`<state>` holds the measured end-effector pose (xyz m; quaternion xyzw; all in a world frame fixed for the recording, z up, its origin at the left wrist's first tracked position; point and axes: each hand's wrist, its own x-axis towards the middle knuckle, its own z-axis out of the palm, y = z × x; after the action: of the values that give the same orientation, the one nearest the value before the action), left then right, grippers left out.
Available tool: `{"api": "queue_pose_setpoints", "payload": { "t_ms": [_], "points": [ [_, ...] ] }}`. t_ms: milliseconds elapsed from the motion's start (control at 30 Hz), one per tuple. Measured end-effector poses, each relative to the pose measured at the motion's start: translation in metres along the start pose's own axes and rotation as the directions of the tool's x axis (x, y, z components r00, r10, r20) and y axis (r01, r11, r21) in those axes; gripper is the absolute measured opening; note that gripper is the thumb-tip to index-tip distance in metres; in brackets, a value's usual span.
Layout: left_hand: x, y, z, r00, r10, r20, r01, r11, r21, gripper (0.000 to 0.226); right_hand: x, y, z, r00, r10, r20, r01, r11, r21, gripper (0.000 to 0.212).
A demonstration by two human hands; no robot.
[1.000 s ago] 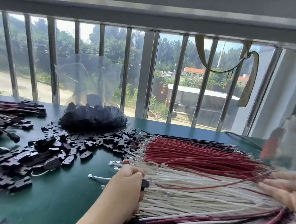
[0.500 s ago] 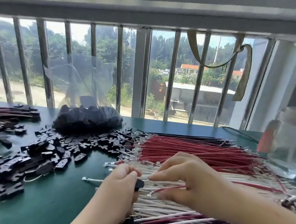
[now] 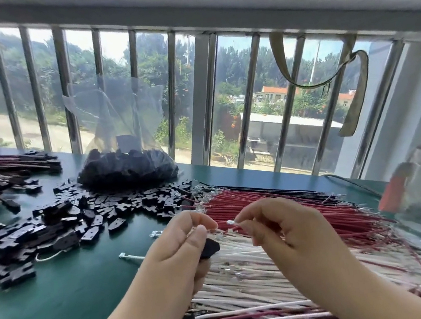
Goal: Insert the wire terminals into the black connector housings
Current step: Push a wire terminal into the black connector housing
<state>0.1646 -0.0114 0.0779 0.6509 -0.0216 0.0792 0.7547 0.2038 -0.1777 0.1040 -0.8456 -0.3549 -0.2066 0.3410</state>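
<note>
A black connector housing (image 3: 209, 247), small and flat, sits in the left hand (image 3: 180, 246) near centre. A white wire (image 3: 239, 224) with a pale terminal at its tip is pinched by the right hand (image 3: 280, 227), just right of it. Loose black housings (image 3: 83, 221) are scattered at far left. Red wires (image 3: 277, 204) and white wires (image 3: 246, 280) lie fanned side by side at right.

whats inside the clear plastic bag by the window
The clear plastic bag holds a heap of black connector housings filling its bottom; its upper part stands open. Pieces deep in the heap are covered.
</note>
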Motion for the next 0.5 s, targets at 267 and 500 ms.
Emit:
{"api": "queue_pose_setpoints", "payload": {
  "t_ms": [267, 500],
  "points": [
    [-0.0038, 0.0034, 0.0004, 0.999, 0.028, 0.045, -0.023, 0.994, -0.111, 0.022, -0.0034, -0.0042, -0.0114, 0.984, 0.058, 0.167, -0.085, 0.984, 0.156, 0.028],
    [-0.0048, 0.0029, 0.0002, 0.994, 0.104, 0.040, -0.101, 0.993, -0.068, 0.027, -0.0042, 0.0005, -0.0050, 0.977, 0.116, 0.181, -0.157, 0.959, 0.238, 0.013]
  ]
}}
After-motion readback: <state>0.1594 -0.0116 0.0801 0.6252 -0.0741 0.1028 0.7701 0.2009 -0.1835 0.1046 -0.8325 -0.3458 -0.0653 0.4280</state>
